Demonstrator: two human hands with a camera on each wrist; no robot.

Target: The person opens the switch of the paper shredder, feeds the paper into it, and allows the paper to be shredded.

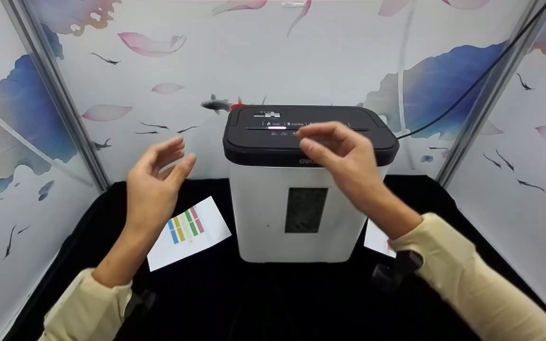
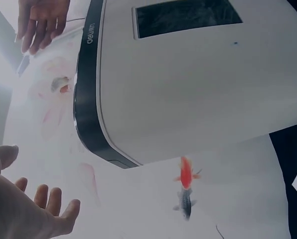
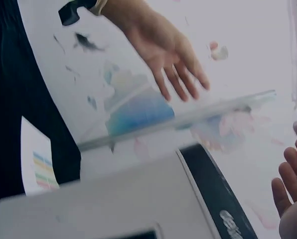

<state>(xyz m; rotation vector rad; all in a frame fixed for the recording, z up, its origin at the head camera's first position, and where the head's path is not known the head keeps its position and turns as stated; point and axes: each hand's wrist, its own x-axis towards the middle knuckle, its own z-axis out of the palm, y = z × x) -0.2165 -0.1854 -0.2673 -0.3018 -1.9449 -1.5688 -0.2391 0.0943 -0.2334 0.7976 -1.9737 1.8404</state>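
Observation:
A paper shredder (image 1: 259, 213) with a white body and a black lid stands upright in the middle of the head view. Its lid has a narrow slot with a small lit strip, and a dark window (image 1: 306, 210) is set in its front. My left hand (image 1: 152, 189) hovers left of the machine, fingers loosely bent and holding nothing. Over the front right of the lid is my right hand (image 1: 349, 161), its thumb and fingers apart with no thing between them. Whether it touches the lid I cannot tell from the head view; the right wrist view shows its relaxed fingers (image 3: 290, 172).
A white sheet (image 1: 213, 227) with coloured blocks lies on the black cloth (image 1: 263, 303) to the left. Another sheet (image 1: 377, 239) is partly hidden behind my right forearm. A black cable (image 1: 462, 99) rises from behind the shredder. Printed panels (image 1: 339, 52) enclose the back and sides.

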